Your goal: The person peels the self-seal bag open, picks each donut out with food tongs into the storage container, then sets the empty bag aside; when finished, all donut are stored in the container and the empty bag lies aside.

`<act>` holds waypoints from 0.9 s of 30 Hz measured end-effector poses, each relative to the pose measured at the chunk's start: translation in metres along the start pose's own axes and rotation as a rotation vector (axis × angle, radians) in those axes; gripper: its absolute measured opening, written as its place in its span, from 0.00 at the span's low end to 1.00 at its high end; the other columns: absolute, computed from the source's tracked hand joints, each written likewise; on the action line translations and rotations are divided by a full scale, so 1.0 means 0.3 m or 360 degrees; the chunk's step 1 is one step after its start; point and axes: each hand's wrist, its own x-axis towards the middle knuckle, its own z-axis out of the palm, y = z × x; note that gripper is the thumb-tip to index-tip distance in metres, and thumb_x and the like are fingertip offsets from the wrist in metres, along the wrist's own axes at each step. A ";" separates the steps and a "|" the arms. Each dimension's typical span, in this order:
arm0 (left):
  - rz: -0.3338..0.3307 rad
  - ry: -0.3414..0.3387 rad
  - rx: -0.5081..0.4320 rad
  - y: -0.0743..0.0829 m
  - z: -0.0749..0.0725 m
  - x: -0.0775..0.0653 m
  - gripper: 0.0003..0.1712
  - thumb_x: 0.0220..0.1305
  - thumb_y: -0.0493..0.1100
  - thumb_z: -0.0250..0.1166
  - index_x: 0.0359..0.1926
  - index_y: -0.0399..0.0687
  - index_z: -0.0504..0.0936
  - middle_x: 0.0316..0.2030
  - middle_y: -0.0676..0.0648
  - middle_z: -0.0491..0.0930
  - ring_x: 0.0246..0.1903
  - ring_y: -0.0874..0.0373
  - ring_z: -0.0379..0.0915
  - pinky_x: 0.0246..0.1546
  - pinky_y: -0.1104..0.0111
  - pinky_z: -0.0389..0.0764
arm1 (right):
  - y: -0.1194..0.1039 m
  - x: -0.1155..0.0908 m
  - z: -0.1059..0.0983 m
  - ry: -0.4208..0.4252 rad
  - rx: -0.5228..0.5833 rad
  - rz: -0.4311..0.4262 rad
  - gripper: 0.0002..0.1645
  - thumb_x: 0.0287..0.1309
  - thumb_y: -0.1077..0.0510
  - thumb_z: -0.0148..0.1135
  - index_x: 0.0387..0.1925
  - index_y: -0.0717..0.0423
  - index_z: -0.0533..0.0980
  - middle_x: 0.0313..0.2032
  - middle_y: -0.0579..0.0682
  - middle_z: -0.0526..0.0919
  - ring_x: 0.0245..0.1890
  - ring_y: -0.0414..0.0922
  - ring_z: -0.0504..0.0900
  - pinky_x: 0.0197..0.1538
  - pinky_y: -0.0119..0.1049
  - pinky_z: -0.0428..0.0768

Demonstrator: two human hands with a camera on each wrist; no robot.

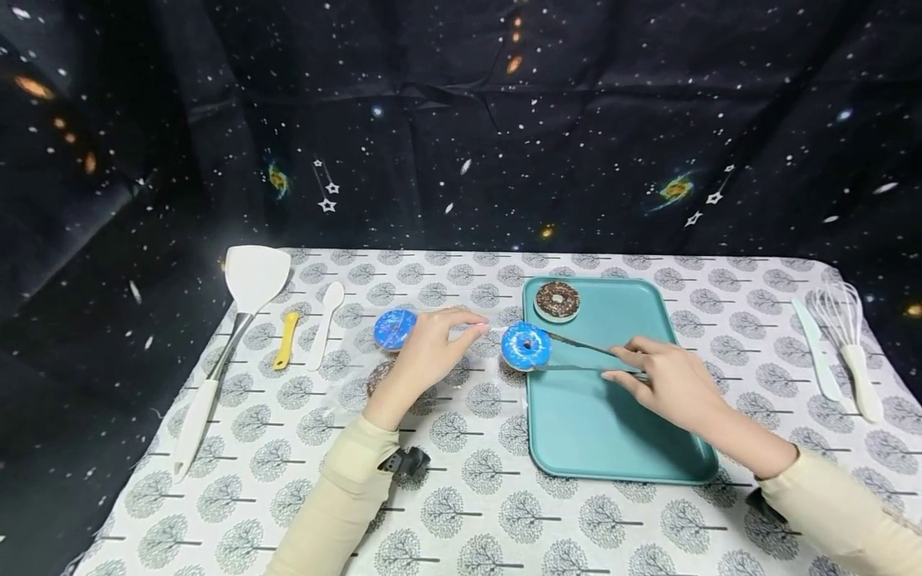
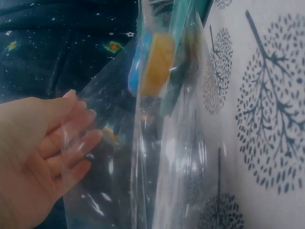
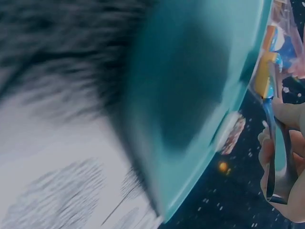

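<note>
My left hand (image 1: 425, 352) pinches the edge of a clear plastic bag (image 2: 119, 157). Inside the bag lie another blue donut (image 1: 393, 328) and a chocolate donut (image 1: 378, 374), the latter partly hidden by my left wrist. With my right hand (image 1: 673, 384) I hold metal tongs (image 1: 585, 344), whose tips grip a blue-iced donut (image 1: 515, 354) at the left edge of the teal tray (image 1: 605, 436). In the left wrist view that donut's yellow side (image 2: 159, 59) shows through the plastic. A chocolate donut with sprinkles (image 1: 569, 304) rests in the tray's far left corner.
Left of the bag lie a white spatula (image 1: 255, 276), a small yellow-handled utensil (image 1: 286, 340) and a white spoon (image 1: 327, 320). At the right are a pale green knife (image 1: 816, 352) and a whisk (image 1: 857, 360). A dark star-printed cloth hangs behind the table.
</note>
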 end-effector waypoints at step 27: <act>-0.0021 -0.0004 -0.0033 0.000 0.001 -0.003 0.13 0.65 0.51 0.59 0.45 0.53 0.84 0.46 0.52 0.83 0.51 0.57 0.76 0.58 0.62 0.73 | 0.330 -0.145 -0.097 -0.0092 -0.0160 0.0506 0.28 0.55 0.47 0.64 0.50 0.65 0.77 0.36 0.55 0.77 0.13 0.39 0.65 0.11 0.32 0.58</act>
